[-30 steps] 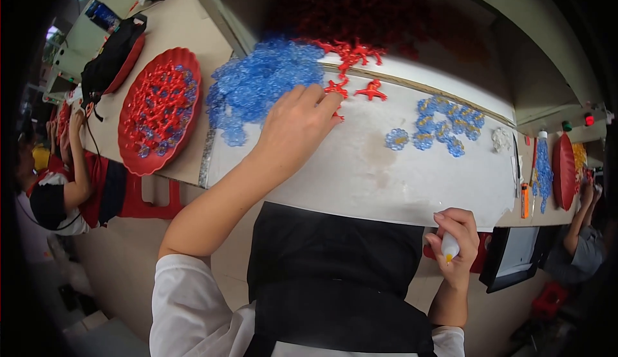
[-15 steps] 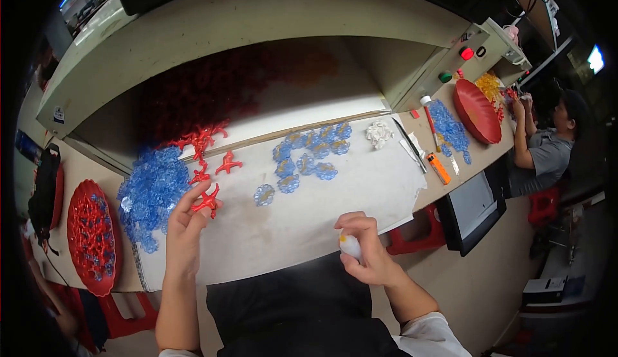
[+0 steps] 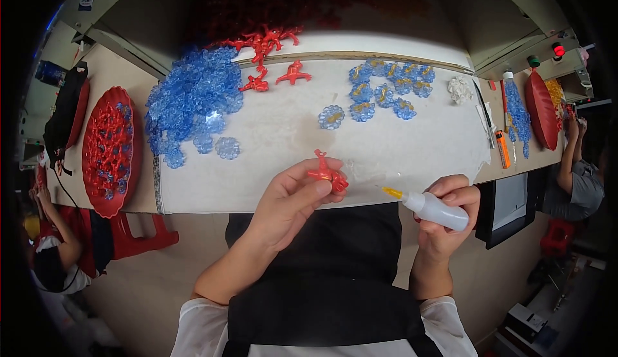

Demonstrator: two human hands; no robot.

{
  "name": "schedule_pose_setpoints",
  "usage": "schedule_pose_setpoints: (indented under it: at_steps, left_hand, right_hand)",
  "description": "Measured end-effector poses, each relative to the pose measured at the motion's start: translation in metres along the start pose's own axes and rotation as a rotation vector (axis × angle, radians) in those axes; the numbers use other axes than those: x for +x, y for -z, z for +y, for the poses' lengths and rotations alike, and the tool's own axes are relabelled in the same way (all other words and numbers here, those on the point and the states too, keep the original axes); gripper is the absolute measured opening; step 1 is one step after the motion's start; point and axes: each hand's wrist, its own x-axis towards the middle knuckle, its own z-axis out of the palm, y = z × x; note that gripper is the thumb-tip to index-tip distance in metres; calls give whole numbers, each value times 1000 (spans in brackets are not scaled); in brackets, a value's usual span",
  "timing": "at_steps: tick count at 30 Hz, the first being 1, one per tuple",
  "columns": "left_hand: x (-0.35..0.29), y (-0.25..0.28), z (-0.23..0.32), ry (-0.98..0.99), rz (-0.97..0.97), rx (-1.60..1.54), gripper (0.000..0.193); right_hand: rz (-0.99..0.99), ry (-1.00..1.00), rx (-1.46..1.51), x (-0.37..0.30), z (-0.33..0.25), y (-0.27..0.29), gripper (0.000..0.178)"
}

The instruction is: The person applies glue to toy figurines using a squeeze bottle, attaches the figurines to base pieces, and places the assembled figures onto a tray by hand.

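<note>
The left grip (image 3: 288, 204) pinches a small red figure (image 3: 324, 172) between thumb and fingers, near the front edge of the white-covered surface (image 3: 270, 145). The right grip (image 3: 440, 241) holds a white squeeze bottle (image 3: 440, 212), its yellow nozzle (image 3: 393, 193) pointing toward the figure but apart from it. Beyond lie a translucent blue pile (image 3: 193, 93), loose red pieces (image 3: 294, 73) and blue discs (image 3: 403, 109).

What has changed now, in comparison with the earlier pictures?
The left hand has picked up a red figure near the blue pile and brought it rightward, toward the body. The right hand, holding the white bottle, has turned it so that its yellow nozzle points left, toward the figure. The yellow-marked blue pieces stayed in place.
</note>
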Motion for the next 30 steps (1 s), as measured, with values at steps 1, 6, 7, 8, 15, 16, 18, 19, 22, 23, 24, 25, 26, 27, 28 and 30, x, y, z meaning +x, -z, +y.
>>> schedule_pose_setpoints:
  at_steps: [1,6,7,8,15,16,18,19,22,23,24,25,26,27,28,30]
  left_hand:
    - [-1,-1,0,-1,-12,45,28]
    - [-8,-4,-6,-37,16,177,26]
    - [-9,-4,-7,-69,23,207,25]
    - [-10,-5,-8,-101,30,238,25]
    - [-11,-8,-7,-104,47,269,24]
    - [-11,-8,-8,-110,43,273,24]
    - [-11,-8,-8,-114,41,276,24]
    - [-11,-8,-8,-113,38,279,24]
    - [-11,-10,-7,-107,34,279,24]
    - [-11,-10,-8,-108,36,278,24]
    - [-11,-10,-8,-107,37,278,24]
    - [-11,-10,-9,-109,40,277,24]
    - [-11,-9,-9,-111,43,276,24]
    - [-11,-9,-9,-110,44,276,24]
    - [-11,-8,-10,-107,48,263,24]
    - [-11,-7,-10,-102,51,250,25]
  right_hand:
    - [23,54,18,1,0,-1,39]
    - [-120,250,-125,-6,-5,-6,43]
    - [-119,242,-126,-7,-6,-7,43]
    - [-163,288,-225,-7,-7,-8,42]
    - [-266,357,-371,-9,-4,-7,43]
    - [-276,352,-368,-9,-5,-7,43]
    - [-280,343,-375,-9,-6,-8,44]
    - [-283,338,-384,-10,-6,-8,44]
    - [-287,342,-398,-9,-6,-9,44]
    - [-287,340,-398,-9,-6,-8,44]
    - [-294,337,-402,-10,-6,-8,44]
    - [-300,333,-407,-10,-6,-8,44]
    - [-300,331,-406,-10,-6,-8,44]
    - [-308,328,-408,-10,-7,-9,44]
    - [-316,324,-409,-10,-7,-9,44]
    - [-319,328,-416,-9,-7,-8,44]
